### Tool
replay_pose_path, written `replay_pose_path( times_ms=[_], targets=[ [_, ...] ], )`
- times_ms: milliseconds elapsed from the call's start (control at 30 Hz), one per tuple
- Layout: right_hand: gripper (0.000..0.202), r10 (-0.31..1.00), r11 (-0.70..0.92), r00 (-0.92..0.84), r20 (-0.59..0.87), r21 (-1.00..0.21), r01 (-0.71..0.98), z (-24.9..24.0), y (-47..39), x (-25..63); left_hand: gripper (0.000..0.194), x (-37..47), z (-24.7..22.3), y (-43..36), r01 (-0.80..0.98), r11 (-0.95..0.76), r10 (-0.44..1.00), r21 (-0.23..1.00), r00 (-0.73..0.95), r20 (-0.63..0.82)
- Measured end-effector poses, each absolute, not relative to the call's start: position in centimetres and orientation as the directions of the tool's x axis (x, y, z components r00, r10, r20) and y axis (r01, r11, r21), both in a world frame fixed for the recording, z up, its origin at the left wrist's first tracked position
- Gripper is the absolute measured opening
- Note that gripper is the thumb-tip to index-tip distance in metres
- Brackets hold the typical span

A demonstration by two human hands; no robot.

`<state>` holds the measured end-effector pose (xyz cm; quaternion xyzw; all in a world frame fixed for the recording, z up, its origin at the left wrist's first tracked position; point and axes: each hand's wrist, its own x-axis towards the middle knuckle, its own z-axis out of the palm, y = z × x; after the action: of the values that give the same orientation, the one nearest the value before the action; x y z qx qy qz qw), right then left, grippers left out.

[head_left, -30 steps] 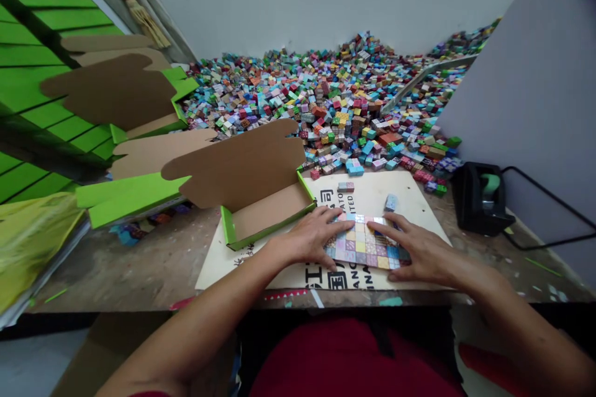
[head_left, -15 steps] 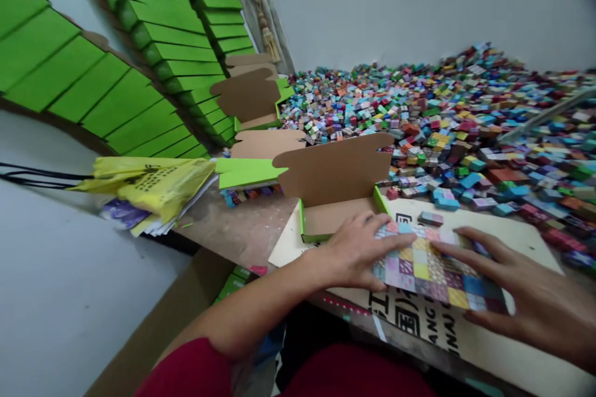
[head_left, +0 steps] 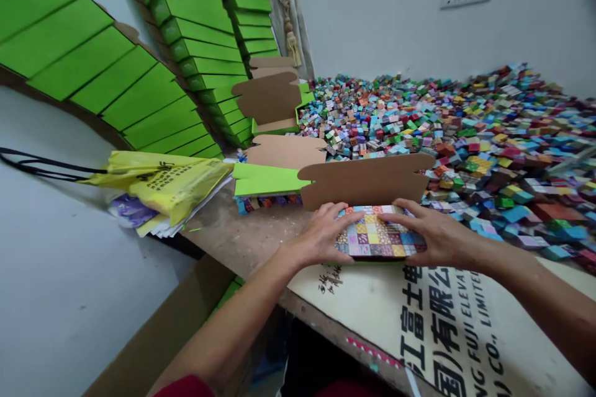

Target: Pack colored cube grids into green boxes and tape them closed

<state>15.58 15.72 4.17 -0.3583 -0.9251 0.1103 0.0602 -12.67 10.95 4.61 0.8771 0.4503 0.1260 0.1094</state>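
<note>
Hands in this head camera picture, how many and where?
2: the left hand holds the left end of the patterned blocks, and the right hand holds the right end.

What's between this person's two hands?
The head view shows a flat grid of colourful patterned blocks between the left hand and right hand, touching both.

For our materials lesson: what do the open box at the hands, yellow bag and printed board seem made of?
Open box: probably cardboard; matt brown inner face, rounded cut edges.
Yellow bag: likely thin plastic; slightly shiny and creased.
Printed board: perhaps plywood or card; pale, flat, dull surface.
</note>
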Motion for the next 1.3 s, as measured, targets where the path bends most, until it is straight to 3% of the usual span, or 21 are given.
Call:
replay_pose_path(
  times_ms=[233, 400, 567, 667, 767, 867, 1000, 1167, 1300],
  targets=[
    [0.086, 0.679, 0.686, -0.731, -0.074, -0.290, 0.667, 3.3, 16.4, 14.4, 0.092, -14.5, 3.8, 11.2, 0.750, -0.561, 0.814, 0.351, 0.576, 0.071],
    [0.089, 0.650, 0.675, -0.737, -0.184, -0.305, 0.672, 3.0, 16.7, 13.9, 0.086, -15.0, 3.3, 11.3, 0.751, -0.596, 0.790, 0.283, 0.612, 0.041],
    [0.079, 0.688, 0.689, -0.703, -0.178, -0.142, 0.710, 3.7, 15.4, 13.1, 0.075, -15.3, 2.4, 9.5, 0.744, -0.657, 0.754, 0.124, 0.650, 0.096],
    [0.053, 0.738, 0.668, -0.672, -0.054, -0.077, 0.740, 4.3, 13.9, 13.2, 0.060, -15.8, 1.8, 7.2, 0.731, -0.674, 0.734, 0.105, 0.646, 0.211],
    [0.033, 0.733, 0.668, -0.680, 0.027, -0.219, 0.712, 4.1, 12.6, 13.9, 0.039, -15.9, 1.3, 5.2, 0.744, -0.650, 0.750, 0.158, 0.594, 0.291],
    [0.038, 0.802, 0.563, -0.594, 0.069, -0.422, 0.711, 3.3, 12.3, 14.5, 0.024, -15.5, 0.7, 4.9, 0.771, -0.607, 0.781, 0.193, 0.534, 0.323],
    [0.051, 0.888, 0.316, -0.461, -0.009, -0.716, 0.623, 3.0, 13.1, 13.9, 0.014, -15.1, -0.4, 5.8, 0.744, -0.630, 0.760, 0.223, 0.532, 0.372],
    [0.055, 0.929, 0.079, -0.346, -0.131, -0.844, 0.531, 2.4, 14.1, 12.1, 0.018, -15.1, -1.6, 6.0, 0.710, -0.643, 0.747, 0.287, 0.499, 0.440],
    [0.055, 0.905, -0.137, -0.338, -0.258, -0.929, 0.343, 1.3, 14.2, 11.3, 0.020, -14.9, -1.9, 5.6, 0.709, -0.628, 0.756, 0.320, 0.459, 0.467]
  ],
)
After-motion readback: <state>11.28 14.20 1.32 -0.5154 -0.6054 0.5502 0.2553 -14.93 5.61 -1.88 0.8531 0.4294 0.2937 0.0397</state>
